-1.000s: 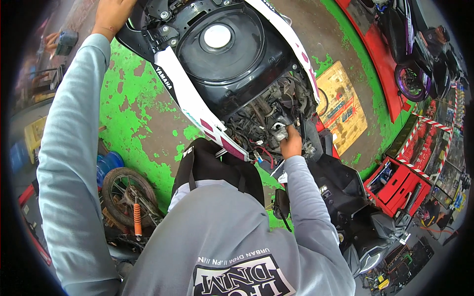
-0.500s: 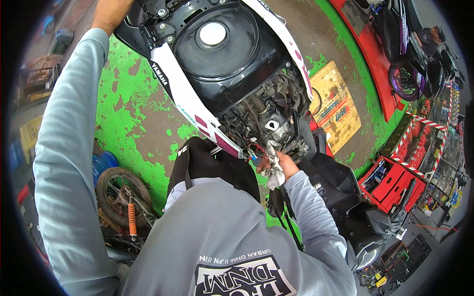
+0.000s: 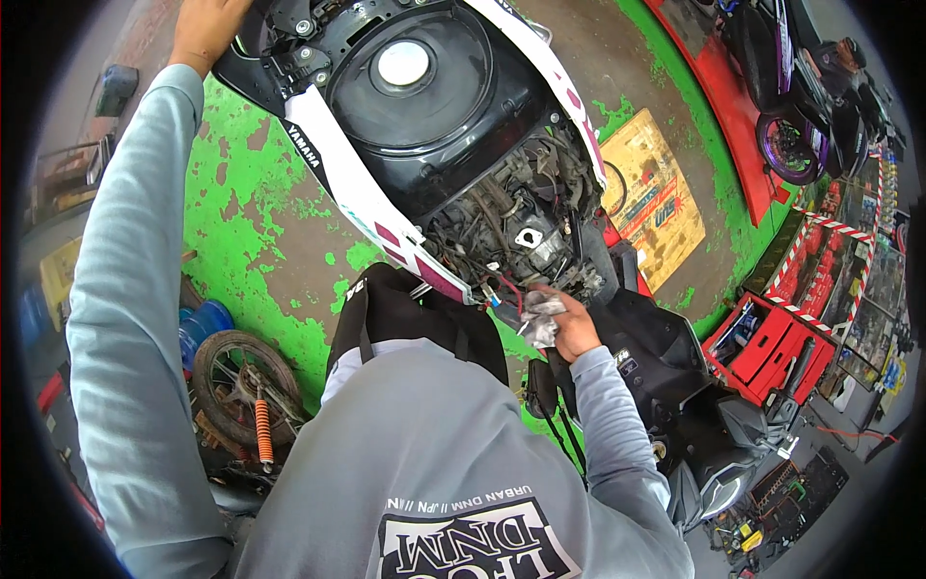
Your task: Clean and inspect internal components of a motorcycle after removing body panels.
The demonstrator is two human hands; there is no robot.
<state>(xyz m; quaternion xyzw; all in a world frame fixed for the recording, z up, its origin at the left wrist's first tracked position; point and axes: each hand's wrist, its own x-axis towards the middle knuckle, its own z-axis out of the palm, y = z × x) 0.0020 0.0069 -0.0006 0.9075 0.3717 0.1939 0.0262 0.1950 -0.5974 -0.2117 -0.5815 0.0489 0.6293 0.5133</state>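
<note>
In front of me is a partly stripped scooter with white and maroon side panels (image 3: 391, 236) and a black seat compartment (image 3: 415, 106) with a round white cap (image 3: 402, 64). Its engine (image 3: 531, 193) lies bare, with a pale metal port (image 3: 529, 238) around a dark opening. My right hand (image 3: 576, 326) is closed on a crumpled, smudged white rag (image 3: 540, 318), just on my side of the engine and beside some loose wires (image 3: 503, 288). Far off at the upper left, my left hand (image 3: 204, 37) rests at the scooter's black tail part (image 3: 253, 72); its fingers run out of view.
A black scooter front (image 3: 666, 367) stands close on my right. Beyond it are a red tool cabinet (image 3: 767, 352) and a wooden board (image 3: 661, 207). A loose wheel (image 3: 241, 381) with an orange spring (image 3: 262, 431) lies at lower left on the green floor.
My right hand has shifted slightly right and toward me, and the rag is now bunched tighter in it. My left hand stays at the tail, and the view has shifted a little.
</note>
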